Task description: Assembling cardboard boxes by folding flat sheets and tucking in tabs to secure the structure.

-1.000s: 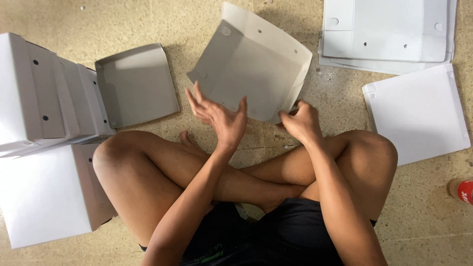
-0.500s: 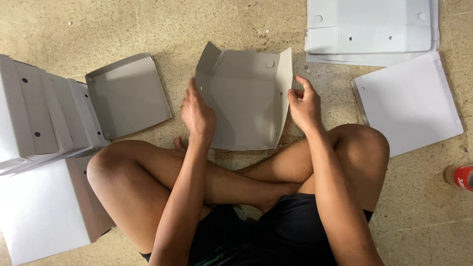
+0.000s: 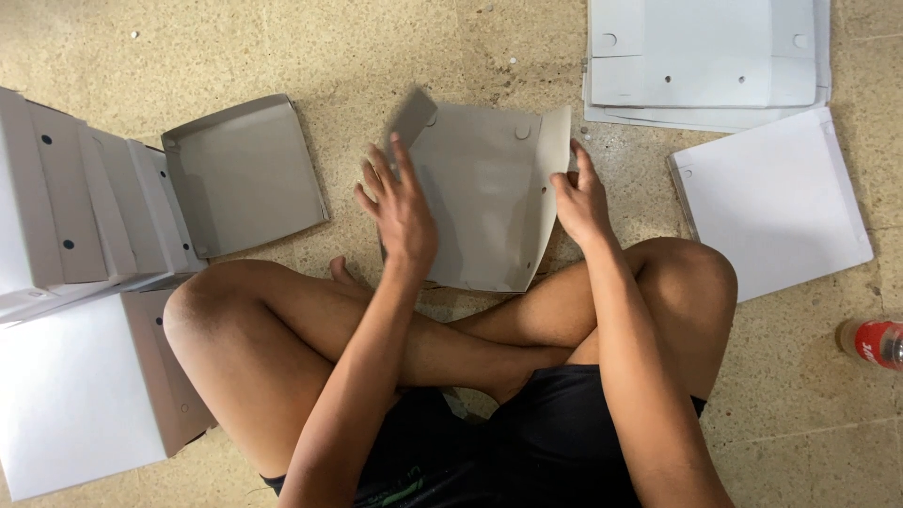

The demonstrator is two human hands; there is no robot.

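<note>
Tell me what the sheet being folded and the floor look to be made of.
Sheet being folded: seems thin cardboard, matte grey inside, with creased upright flaps and punched holes. Floor: looks like speckled beige stone or terrazzo, though that is uncertain; dull finish with faint joint lines.

Bare floor [image 3: 357, 56] upper centre passable; folded boxes [image 3: 66, 198] block left, flat sheets [image 3: 705, 66] upper right, bottle [image 3: 870, 341] right edge.

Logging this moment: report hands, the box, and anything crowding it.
Left hand open on the grey box blank. Right hand grips its raised right flap. Folded tray lies left, apart.
</note>
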